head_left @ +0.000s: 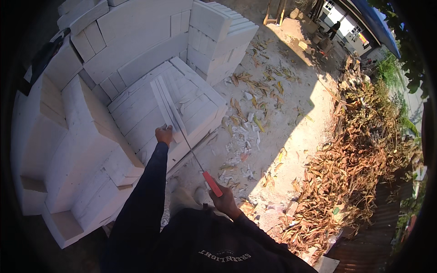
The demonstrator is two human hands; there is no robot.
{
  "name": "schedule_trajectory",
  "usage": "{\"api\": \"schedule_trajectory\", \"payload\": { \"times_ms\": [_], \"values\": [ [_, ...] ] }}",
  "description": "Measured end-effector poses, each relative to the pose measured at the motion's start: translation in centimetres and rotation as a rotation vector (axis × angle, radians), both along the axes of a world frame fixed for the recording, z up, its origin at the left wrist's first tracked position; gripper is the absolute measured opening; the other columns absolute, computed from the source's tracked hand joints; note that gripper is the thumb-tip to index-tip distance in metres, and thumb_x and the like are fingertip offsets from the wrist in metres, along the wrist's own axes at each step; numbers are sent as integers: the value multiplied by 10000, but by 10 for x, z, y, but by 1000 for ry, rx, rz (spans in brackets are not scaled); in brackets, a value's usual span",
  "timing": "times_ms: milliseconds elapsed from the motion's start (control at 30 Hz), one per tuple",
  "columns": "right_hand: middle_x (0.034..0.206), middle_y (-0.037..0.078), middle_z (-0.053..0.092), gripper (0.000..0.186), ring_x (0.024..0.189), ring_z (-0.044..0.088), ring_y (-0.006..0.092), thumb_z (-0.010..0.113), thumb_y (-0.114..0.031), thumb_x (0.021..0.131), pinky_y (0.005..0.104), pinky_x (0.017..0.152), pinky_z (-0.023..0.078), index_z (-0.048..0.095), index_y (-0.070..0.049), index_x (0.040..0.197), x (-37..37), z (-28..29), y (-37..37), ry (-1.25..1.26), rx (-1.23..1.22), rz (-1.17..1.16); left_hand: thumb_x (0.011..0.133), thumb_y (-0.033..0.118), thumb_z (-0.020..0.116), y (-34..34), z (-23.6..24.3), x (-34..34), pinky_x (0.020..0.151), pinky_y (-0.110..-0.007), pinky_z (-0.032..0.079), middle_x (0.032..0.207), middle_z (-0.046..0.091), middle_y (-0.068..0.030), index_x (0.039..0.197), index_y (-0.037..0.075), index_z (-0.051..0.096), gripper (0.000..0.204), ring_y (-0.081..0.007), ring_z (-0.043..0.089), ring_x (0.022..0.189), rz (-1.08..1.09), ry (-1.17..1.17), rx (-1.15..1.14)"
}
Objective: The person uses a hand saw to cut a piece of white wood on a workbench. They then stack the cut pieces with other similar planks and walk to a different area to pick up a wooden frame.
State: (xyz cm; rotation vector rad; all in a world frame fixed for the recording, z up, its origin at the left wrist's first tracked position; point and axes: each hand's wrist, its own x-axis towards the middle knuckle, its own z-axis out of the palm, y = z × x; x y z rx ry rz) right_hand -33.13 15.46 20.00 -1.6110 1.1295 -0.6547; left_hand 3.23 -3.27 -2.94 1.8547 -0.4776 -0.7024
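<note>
Evidently, the right hand's [223, 200] grip is clamped on the red-handled saw [212, 183]; its blade [196, 158] runs along a white strip [161, 103] atop stacked blocks [136, 123]. The left hand [164, 134] touches the strip, grip unclear. A sideways slip could cut that hand.

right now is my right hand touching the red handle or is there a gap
Touching. The head view shows it: the right hand is closed around the near end of the red handle, with no gap between them.
</note>
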Motion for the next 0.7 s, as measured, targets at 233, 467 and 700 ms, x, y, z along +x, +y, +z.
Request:
{"api": "schedule_trajectory", "payload": {
  "times_ms": [233, 467, 700],
  "values": [
    [822, 251, 659, 490, 749, 691, 274, 610, -117, 934, 401, 707, 522, 568, -5, 1410, -11, -48, -1, -32, 6, -14, 981, 214, 665, 1, 51, -11, 619, -462, 587, 903, 662, -98, 1324, -14, 653, 412, -222, 630, 746, -61, 205, 37],
    [862, 286, 682, 669, 828, 686, 474, 578, -87, 889, 525, 729, 526, 462, -177, 1542, -3, -15, 9, 251, 115, 15, 975, 141, 659, 0, 63, -22, 640, -502, 632, 910, 680, -144, 1251, -73, 658, 349, -271, 663, 755, 3, 313, -13],
    [1151, 274, 662, 832, 979, 683, 449, 572, -32, 823, 523, 800, 535, 323, -204, 1598, 0, 17, 10, 332, -11, 113, 958, 91, 678, -4, 56, -18, 533, -415, 617, 944, 697, -168, 1276, -134, 610, 395, -244, 683, 715, 6, 294, -26]
  ]
}}
